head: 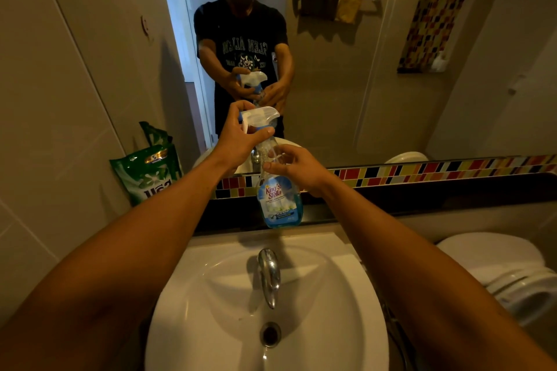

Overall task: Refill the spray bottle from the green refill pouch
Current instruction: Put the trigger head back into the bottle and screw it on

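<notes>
The clear plastic spray bottle with blue liquid (278,199) stands on the dark ledge (422,193) behind the white ceramic basin (346,325), in front of the wall mirror (346,69). The green refill pouch (146,175) leans on the same ledge to its left, against the tiled wall (60,99). The chrome tap (269,274) rises at the basin's back rim, before the bottle. The white toilet (506,271) sits right of the basin.

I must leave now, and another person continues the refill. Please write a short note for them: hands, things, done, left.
Left hand: grip on the spray head.
Right hand: grip on the neck of the spray bottle, which stands on the ledge behind the sink.
Green refill pouch: upright on the ledge at left, untouched.
Done: nothing poured.
Left: take the head off, pour from the pouch, screw the head on.
</notes>
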A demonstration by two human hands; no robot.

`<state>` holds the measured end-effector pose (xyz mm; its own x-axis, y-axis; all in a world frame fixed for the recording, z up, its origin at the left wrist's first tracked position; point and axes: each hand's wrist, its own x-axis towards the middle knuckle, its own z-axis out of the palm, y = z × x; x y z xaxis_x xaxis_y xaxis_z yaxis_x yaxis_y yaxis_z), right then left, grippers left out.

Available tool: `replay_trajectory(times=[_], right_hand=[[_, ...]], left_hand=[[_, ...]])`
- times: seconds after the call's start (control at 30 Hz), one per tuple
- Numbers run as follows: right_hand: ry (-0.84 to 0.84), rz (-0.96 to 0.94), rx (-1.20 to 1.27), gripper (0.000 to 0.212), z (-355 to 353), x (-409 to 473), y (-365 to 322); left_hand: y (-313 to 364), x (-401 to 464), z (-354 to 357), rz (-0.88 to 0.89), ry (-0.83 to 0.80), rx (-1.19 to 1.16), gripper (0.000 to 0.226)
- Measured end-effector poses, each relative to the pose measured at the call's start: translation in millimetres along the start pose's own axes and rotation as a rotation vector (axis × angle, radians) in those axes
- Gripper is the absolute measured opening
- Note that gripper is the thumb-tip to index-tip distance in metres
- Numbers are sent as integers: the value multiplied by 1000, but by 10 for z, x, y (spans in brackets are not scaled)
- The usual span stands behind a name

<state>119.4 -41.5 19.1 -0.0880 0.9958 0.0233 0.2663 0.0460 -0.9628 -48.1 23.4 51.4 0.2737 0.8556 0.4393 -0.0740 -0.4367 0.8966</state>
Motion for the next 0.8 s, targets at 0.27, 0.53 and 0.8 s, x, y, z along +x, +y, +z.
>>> replay_trajectory(times=[0.27, 0.53, 0.8], right_hand=[[-22, -9, 1, 49, -11, -26, 11], [-72, 2, 77, 24, -40, -71, 26], [-141, 60, 179, 23, -62, -138, 36]], left_hand=[[-38, 15, -49, -30, -42, -5, 58], [-39, 14, -111, -51, -93, -41, 56], [-17, 38, -170, -60, -165, -86, 54]])
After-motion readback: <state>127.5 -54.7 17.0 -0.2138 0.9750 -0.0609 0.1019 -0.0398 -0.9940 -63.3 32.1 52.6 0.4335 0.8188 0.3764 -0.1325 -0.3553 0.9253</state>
